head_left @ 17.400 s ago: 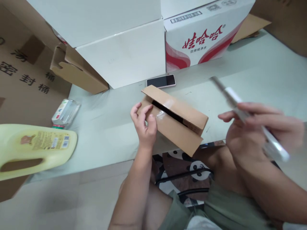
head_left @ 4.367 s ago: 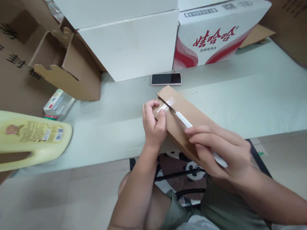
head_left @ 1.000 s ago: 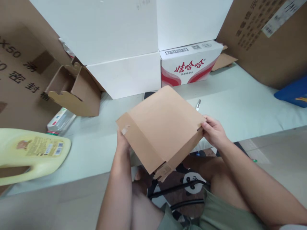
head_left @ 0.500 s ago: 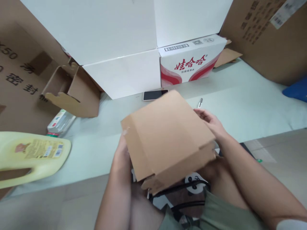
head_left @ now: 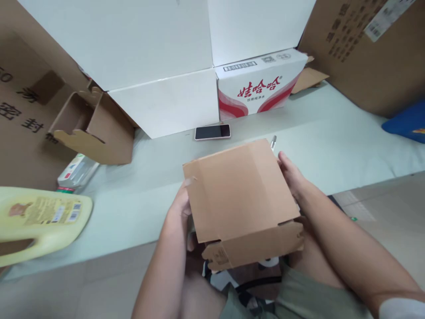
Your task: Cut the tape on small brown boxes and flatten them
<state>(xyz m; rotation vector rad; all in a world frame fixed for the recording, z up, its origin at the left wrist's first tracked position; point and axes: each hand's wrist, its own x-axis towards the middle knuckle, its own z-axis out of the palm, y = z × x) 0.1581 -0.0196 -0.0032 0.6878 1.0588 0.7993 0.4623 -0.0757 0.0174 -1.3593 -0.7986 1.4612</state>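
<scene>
A brown cardboard box is held in front of me, between my two hands and above my lap. Along its near side a notched flap hangs out. My left hand grips the left side, its fingers partly hidden under the cardboard. On the right side my right hand is closed against the box edge, with its fingertips partly behind it. A pen-like object lies on the table just beyond the box's far right corner.
The table has a pale green cover. A phone lies near the white cartons. At left stand an open cardboard box, a plastic bottle and a yellow jug. Large brown cartons flank both sides.
The box has shifted right and turned, its far edge dropping nearer to me so the phone shows fully. The near flap now hangs further out. Both hands stay on the box.
</scene>
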